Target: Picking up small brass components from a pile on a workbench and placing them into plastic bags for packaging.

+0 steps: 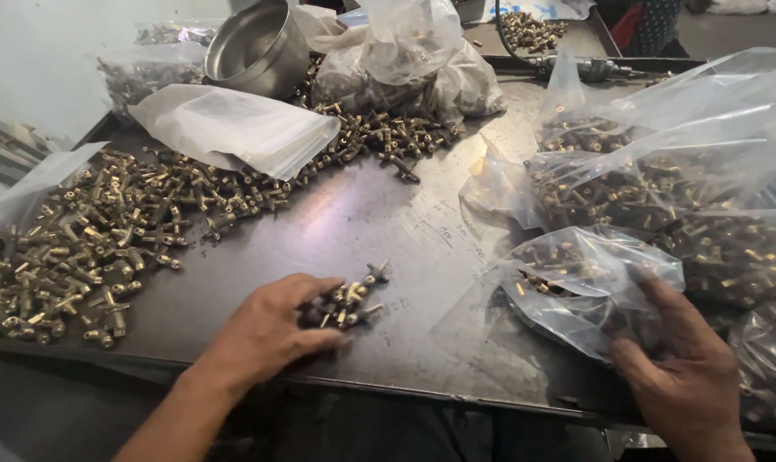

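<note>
My left hand (264, 329) lies on the dark metal tray (379, 231) near its front edge, fingers cupped around a small cluster of brass fittings (347, 301). My right hand (687, 368) grips the lower edge of a clear plastic bag (589, 287) partly filled with the same brass fittings, its mouth facing left toward the cluster. A large loose pile of brass fittings (106, 231) spreads over the tray's left side and back.
Several filled clear bags (670, 188) are stacked at the right. A flat folded plastic bag (234, 124) and a steel bowl (255, 47) sit at the back left, with crumpled bags (413, 56) behind. A metal tool (589, 67) lies at the back right.
</note>
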